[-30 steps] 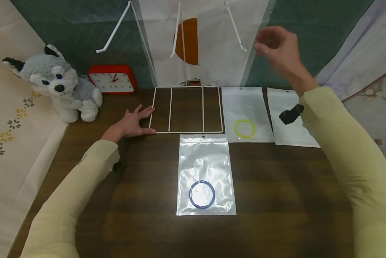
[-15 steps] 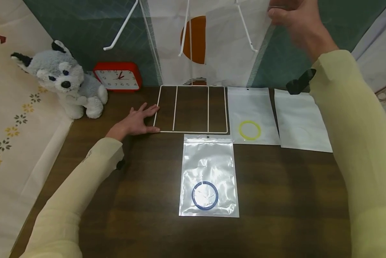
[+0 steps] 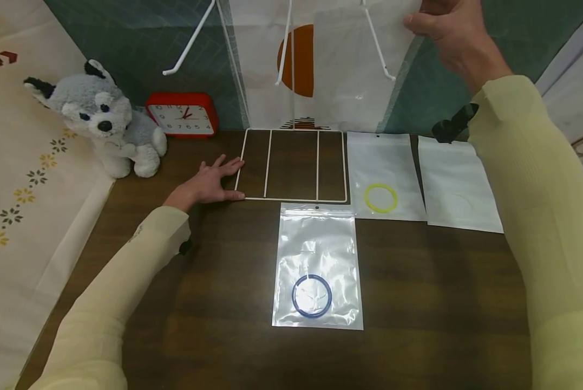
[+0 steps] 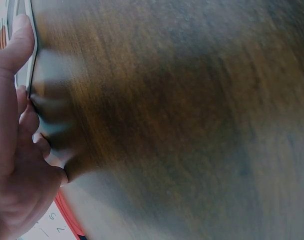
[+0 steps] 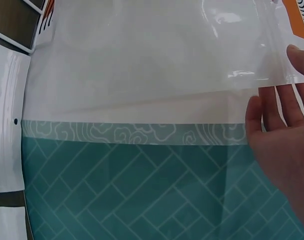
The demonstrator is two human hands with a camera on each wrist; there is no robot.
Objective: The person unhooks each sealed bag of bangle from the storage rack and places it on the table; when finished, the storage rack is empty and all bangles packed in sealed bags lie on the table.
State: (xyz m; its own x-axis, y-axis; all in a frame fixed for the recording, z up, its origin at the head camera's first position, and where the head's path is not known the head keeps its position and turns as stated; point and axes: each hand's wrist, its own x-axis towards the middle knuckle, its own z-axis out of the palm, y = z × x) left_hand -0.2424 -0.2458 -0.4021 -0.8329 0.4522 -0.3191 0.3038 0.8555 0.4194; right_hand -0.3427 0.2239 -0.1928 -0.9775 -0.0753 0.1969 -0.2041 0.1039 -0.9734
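My left hand (image 3: 205, 187) rests at the left side of a white wire rack's base (image 3: 291, 200), its fingers and thumb spread over the wire. Up at the top right, my right hand (image 3: 452, 38) pinches the edge of a translucent zip bag (image 5: 156, 55) between thumb and fingers. Beside that bag slopes the rack's right hook (image 3: 376, 42); whether they touch is hard to tell. In front of the rack lies a silvery zip bag (image 3: 315, 244) with a blue ring (image 3: 312, 316).
Right of the rack base lie a white bag (image 3: 381, 162) showing a yellow ring (image 3: 381, 210) and another pale bag (image 3: 457, 181). A red clock (image 3: 181, 114) and a plush husky (image 3: 101, 114) stand at the back left. A printed cloth (image 3: 340, 103) hangs behind.
My right hand has risen towards the top of the rack, right of its hook, and pinches the translucent bag's edge. The left hand stays on the base. The head view has shifted slightly.
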